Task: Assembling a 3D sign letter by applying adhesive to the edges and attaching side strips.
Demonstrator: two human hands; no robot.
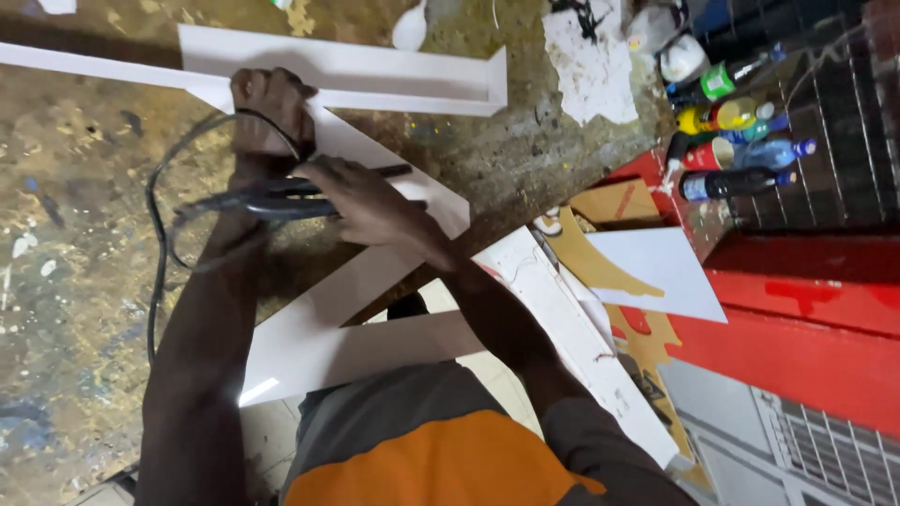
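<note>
My left hand (270,105) presses down on a white angular board piece (323,309) lying on a paint-stained worktable (75,215), its fingers closed over the piece near a bend. My right hand (370,206) grips a dark, slim handheld tool (281,200) with a black cable (159,244) that loops off to the left. The tool's tip lies across the white piece, close beside my left hand. A long white channel-shaped strip (375,80) lies on the table just beyond both hands.
Several bottles and spray cans (736,141) lie on a dark grille at the upper right. A white sheet (661,272) and brown cardboard cut-outs (609,262) rest against a red surface (806,347). A torn white scrap (591,66) sits at the table's far edge.
</note>
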